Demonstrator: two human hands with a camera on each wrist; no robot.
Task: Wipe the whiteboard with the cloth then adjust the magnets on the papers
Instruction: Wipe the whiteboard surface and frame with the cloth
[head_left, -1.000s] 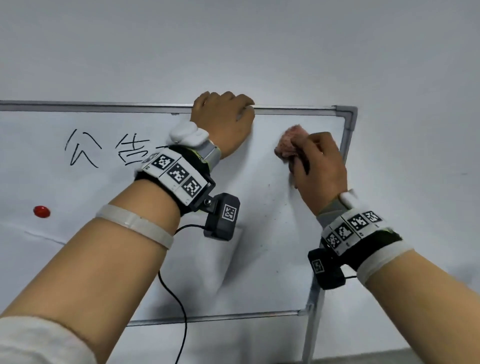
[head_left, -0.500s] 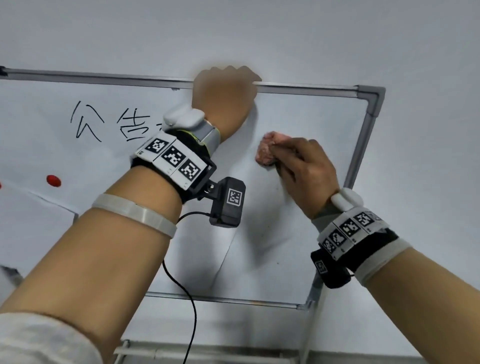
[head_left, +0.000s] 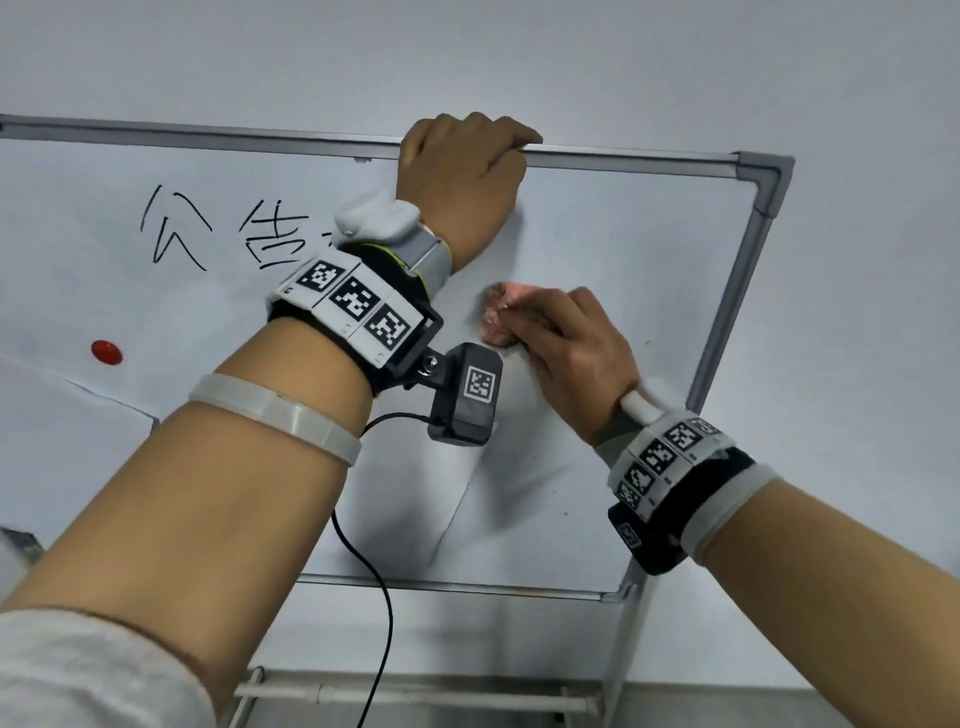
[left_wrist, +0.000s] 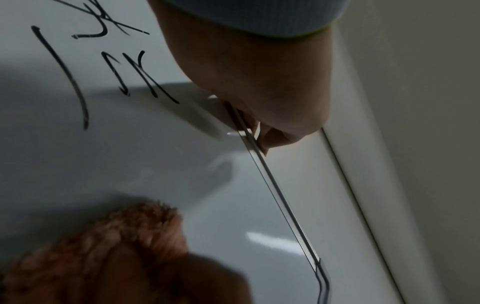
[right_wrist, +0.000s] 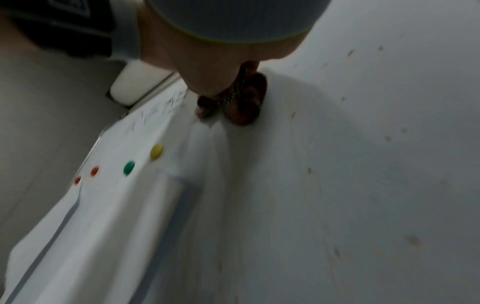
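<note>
A whiteboard (head_left: 623, 249) with a grey metal frame hangs on the wall, with black handwriting (head_left: 176, 228) at its upper left. My left hand (head_left: 467, 156) grips the top frame rail (left_wrist: 272, 185), fingers curled over it. My right hand (head_left: 561, 338) holds a bunched pink fluffy cloth (head_left: 496, 317) and presses it against the board's middle, below the left wrist. The cloth (left_wrist: 109, 242) shows blurred in the left wrist view and dark in the right wrist view (right_wrist: 244, 102). A red magnet (head_left: 106, 352) pins a paper (head_left: 62, 431) at the left.
In the right wrist view a yellow magnet (right_wrist: 156, 151), a green one (right_wrist: 129, 167) and two red ones (right_wrist: 94, 171) sit in a row on the papers. Small dark specks (head_left: 566, 513) dot the board's right part. A white rail (head_left: 415, 691) runs below the board.
My right hand has slid the cloth down and to the left across the board, from near the top right corner toward the middle. The left hand stays on the top rail.
</note>
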